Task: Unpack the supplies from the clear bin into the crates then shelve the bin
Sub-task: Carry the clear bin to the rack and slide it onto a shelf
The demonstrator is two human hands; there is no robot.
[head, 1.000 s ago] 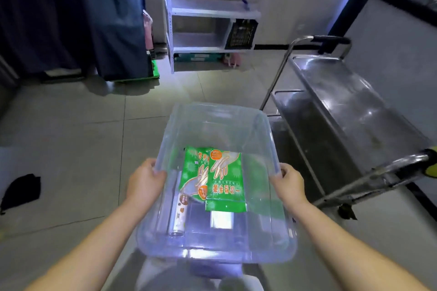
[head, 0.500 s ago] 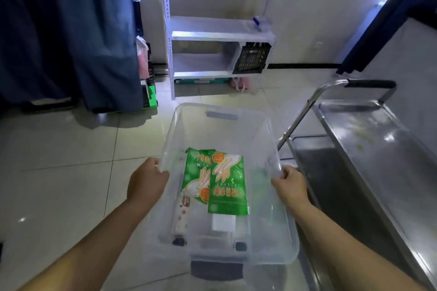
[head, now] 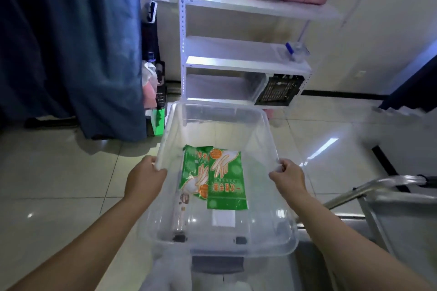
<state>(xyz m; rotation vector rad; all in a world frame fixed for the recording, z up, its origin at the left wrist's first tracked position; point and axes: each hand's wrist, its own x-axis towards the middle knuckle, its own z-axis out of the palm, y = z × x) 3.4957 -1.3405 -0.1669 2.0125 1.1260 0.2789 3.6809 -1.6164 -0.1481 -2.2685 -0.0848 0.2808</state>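
The clear bin [head: 220, 172] is held up over the tiled floor [head: 59, 184], facing the white shelf unit [head: 246, 64] on the far side. The left hand [head: 144, 177] has its grip pinching the bin's left rim, and the right hand [head: 287, 176] clamps the right rim the same way. Inside lie two green glove packets [head: 225, 179], overlapping, with a slim roll [head: 182, 208] just left of them. A black crate [head: 279, 90] sits on the lowest shelf; a metal cart [head: 390, 198] stands near right.
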